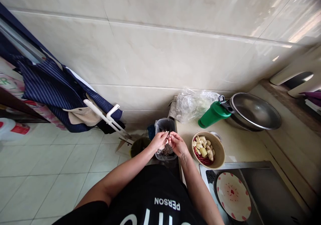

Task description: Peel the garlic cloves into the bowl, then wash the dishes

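Note:
My left hand point(158, 140) and my right hand point(177, 143) meet over a small lined waste bin point(165, 125) on the floor beside the counter. Both hands have their fingers pinched together on a small pale piece, too small to name. Peelings lie in the bin below them. A tan bowl point(218, 154) with peeled garlic cloves, ginger pieces and red chillies stands on the counter just right of my right hand.
A green bottle point(213, 114) lies tilted against a steel basin point(255, 111). A crumpled plastic bag point(193, 103) sits by the wall. A patterned plate point(233, 195) rests on the stove. Striped cloth on a rack point(60, 91) stands left on the tiled floor.

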{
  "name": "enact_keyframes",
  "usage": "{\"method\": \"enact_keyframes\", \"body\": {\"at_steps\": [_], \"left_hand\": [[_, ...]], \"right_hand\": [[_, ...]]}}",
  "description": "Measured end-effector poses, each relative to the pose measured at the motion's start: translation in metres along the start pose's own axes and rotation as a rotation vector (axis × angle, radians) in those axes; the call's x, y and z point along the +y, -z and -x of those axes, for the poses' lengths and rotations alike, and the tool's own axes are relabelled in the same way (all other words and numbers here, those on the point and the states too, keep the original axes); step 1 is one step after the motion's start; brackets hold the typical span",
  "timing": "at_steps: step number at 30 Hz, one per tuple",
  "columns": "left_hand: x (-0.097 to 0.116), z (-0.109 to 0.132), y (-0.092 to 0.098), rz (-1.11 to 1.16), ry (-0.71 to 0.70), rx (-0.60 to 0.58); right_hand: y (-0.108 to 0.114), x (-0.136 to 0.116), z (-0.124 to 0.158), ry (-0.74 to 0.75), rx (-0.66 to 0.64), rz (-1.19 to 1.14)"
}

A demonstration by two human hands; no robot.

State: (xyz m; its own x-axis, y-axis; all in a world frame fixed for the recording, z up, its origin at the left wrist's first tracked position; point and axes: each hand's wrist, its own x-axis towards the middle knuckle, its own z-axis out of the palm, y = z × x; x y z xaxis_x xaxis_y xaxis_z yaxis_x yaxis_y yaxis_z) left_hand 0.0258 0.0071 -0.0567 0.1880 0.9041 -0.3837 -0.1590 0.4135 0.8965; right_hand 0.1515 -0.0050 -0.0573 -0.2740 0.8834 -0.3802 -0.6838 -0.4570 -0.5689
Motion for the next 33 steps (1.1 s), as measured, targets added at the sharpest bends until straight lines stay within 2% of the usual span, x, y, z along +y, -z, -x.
{"method": "enact_keyframes", "body": {"at_steps": [5, 7, 12, 17, 21, 33], "left_hand": [[-0.014, -0.009, 0.012, -0.183, -0.074, 0.125], [-0.014, -0.010, 0.014, -0.191, -0.106, 0.131], [-0.005, -0.005, 0.010, -0.145, -0.113, 0.031], [0.004, 0.003, 0.006, -0.132, 0.031, -0.030], [0.013, 0.010, 0.003, -0.139, 0.084, -0.130], [0.017, 0.016, 0.007, -0.143, 0.097, -0.249]], "right_hand": [[0.003, -0.003, 0.000, -0.012, 0.044, -0.070], [0.003, -0.005, 0.002, 0.020, 0.037, -0.027], [0.002, -0.009, 0.006, 0.176, 0.035, 0.250], [0.004, -0.006, 0.004, 0.280, 0.064, 0.526], [0.007, -0.005, 0.001, 0.351, 0.028, 0.621], [0.005, -0.020, 0.004, 0.456, -0.069, 0.843]]}}
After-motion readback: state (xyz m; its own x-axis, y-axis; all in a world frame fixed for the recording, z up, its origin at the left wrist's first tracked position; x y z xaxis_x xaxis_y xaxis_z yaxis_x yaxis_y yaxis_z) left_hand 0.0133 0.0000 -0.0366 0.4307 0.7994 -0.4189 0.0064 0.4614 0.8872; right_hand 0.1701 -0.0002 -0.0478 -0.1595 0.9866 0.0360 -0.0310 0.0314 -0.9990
